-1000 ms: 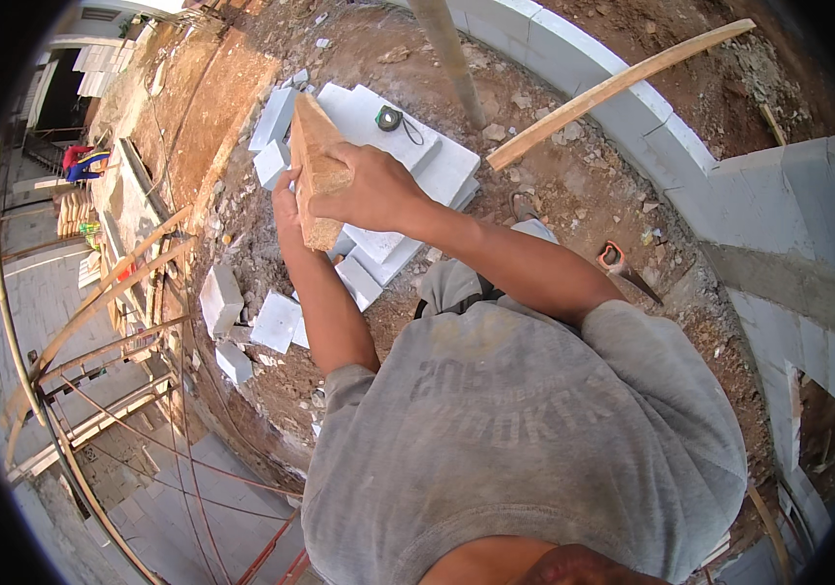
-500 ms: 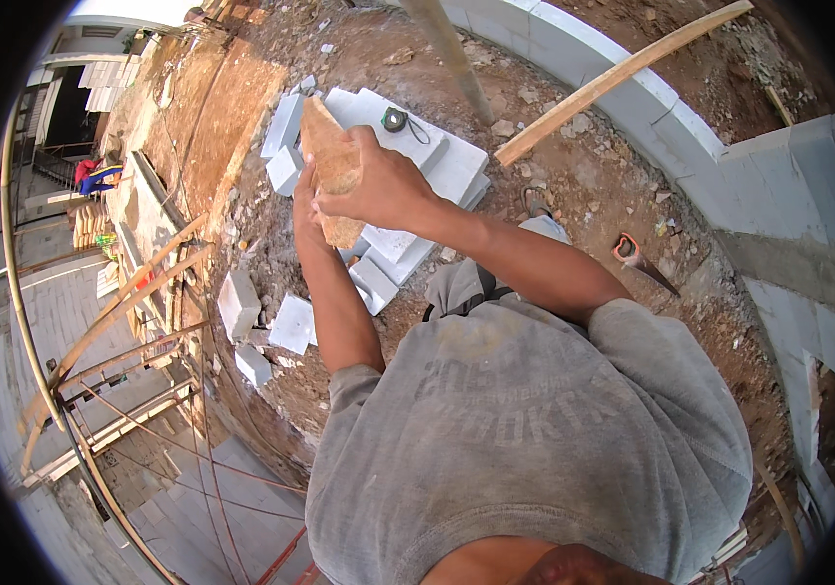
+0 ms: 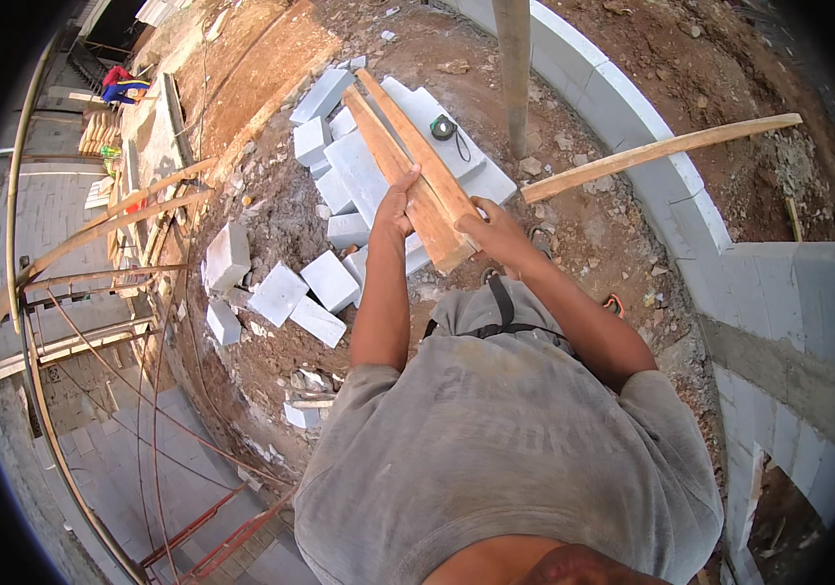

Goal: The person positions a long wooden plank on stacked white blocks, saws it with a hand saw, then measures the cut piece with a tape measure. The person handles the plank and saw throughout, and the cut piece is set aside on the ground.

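Two rough wooden planks (image 3: 431, 216) lie side by side in my hands above a stack of pale blocks (image 3: 354, 171), their far ends apart. My left hand (image 3: 396, 207) grips the left plank's outer edge, thumb on top. At the near end, my right hand (image 3: 500, 234) is closed on the right plank. The fingers under the wood are hidden. A black and green tape measure (image 3: 444, 128) with a looped strap rests on the blocks just right of the planks.
Loose pale blocks (image 3: 279, 292) are scattered to the left. A long timber (image 3: 661, 156) leans over the curved block wall (image 3: 666, 146) at right, near an upright pole (image 3: 512, 78). An orange saw handle (image 3: 614, 305) shows past my right arm. Poles and scaffolding (image 3: 96, 273) stand at left.
The wood has come down nearer my body, and its two separate planks now show. My right hand has shifted from on top of it to the near right end.
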The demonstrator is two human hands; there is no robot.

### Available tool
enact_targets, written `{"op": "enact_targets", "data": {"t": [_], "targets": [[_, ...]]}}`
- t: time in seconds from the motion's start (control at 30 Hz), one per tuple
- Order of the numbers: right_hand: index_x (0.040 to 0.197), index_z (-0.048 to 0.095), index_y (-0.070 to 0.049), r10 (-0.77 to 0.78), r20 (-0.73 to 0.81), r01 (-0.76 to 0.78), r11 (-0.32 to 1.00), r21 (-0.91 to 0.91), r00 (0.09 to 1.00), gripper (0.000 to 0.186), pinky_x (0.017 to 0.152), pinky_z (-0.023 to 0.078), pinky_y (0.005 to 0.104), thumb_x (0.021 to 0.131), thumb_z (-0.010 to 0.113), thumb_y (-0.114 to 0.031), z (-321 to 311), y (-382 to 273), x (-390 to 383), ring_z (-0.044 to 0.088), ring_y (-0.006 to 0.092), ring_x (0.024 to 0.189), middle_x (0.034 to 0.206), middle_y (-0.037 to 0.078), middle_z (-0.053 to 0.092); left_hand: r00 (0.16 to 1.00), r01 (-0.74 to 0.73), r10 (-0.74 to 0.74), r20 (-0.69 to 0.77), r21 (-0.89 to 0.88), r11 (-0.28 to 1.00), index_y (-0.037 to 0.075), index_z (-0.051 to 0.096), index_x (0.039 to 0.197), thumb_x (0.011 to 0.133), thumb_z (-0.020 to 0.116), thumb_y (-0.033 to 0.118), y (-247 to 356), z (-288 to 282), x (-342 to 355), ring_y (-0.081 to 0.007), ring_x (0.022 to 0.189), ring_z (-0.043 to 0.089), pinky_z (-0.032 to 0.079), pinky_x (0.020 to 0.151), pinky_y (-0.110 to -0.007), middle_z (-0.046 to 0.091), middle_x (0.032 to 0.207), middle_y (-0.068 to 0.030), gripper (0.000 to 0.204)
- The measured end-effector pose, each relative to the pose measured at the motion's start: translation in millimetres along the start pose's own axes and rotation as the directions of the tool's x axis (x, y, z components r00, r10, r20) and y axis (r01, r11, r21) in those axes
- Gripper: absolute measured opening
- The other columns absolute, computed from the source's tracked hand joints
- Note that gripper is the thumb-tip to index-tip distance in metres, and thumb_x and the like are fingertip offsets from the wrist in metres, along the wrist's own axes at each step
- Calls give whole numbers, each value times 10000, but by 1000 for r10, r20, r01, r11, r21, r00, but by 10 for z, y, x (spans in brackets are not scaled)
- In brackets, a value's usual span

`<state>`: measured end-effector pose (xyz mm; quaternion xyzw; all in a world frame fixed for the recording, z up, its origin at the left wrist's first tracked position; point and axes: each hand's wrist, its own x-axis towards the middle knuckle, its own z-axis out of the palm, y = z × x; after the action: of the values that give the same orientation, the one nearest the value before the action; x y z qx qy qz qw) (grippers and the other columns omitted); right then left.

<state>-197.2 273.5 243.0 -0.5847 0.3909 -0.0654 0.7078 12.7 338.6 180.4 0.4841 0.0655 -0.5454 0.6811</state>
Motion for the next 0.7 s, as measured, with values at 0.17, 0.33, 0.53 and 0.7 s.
{"op": "enact_targets", "data": {"t": [0.17,0.33,0.53,0.7], "targets": [[1401,390,59,244,140,-231,968,-100,960,944,810,562,409,703,754,-461,-179,162,49,662,355,1027,1127,228,657,999,49,-48,16,-70,996,-9,517,1281,893,743,252,-374,-217,119,-312,1005,694,597,874,-499,669,1104,-173,519],[1366,358,106,211,236,-46,829,-558,948,1125,771,574,468,627,839,-593,-245,-74,156,674,399,962,1133,260,631,1000,7,-7,5,-21,1000,-4,556,1244,850,788,260,-604,-128,148,-302,1008,689,593,884,-482,670,1095,-171,528],[1490,254,43,-11,92,89,417,-905,996,1304,939,501,500,558,871,-630,4,-217,-148,548,499,1168,1285,338,500,990,-31,30,-139,-3,1000,-20,576,1220,811,822,229,-669,142,82,-281,955,698,603,819,-447,670,1085,-157,539],[1567,172,-43,22,33,24,348,-937,999,1307,979,476,520,593,841,-599,5,-64,16,456,487,1268,1355,319,410,982,-79,58,-182,-113,990,-21,595,1203,767,825,68,-840,178,193,-307,940,700,607,798,-476,674,1090,-152,501]]}}
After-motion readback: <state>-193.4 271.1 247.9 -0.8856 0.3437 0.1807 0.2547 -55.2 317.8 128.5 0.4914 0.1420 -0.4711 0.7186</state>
